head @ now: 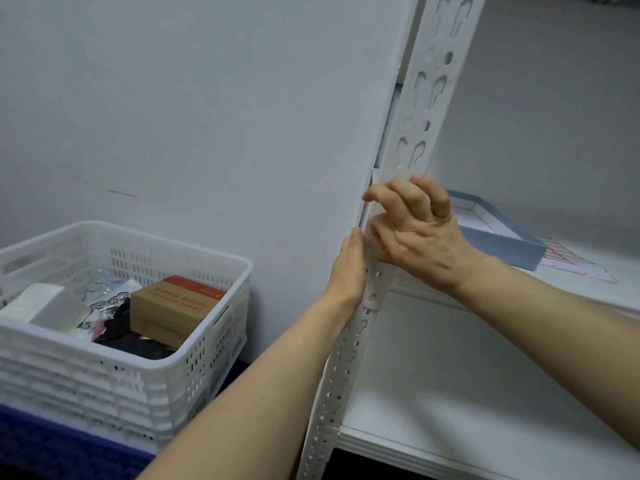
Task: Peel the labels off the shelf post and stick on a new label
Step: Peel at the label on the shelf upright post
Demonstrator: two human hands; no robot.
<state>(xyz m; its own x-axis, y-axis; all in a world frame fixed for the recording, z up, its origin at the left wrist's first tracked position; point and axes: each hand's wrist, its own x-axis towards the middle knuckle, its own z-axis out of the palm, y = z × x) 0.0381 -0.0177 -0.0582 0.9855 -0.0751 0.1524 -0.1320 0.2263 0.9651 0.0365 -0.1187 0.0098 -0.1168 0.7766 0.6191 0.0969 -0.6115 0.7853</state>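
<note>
Hands at shelf post [398, 147]: left hand [348, 268] gripped its edge; right hand [415, 230] pressed curled fingers against a white label [389, 176]. Peeling or sticking: unclear.

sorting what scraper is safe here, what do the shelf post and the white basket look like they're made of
Shelf post: likely white painted or powder-coated steel, a thin angle strip with punched keyhole slots and a matte finish. White basket: moulded plastic, slightly glossy, with slotted vent walls and a thick rolled rim. Neither can be confirmed by look alone.
</note>
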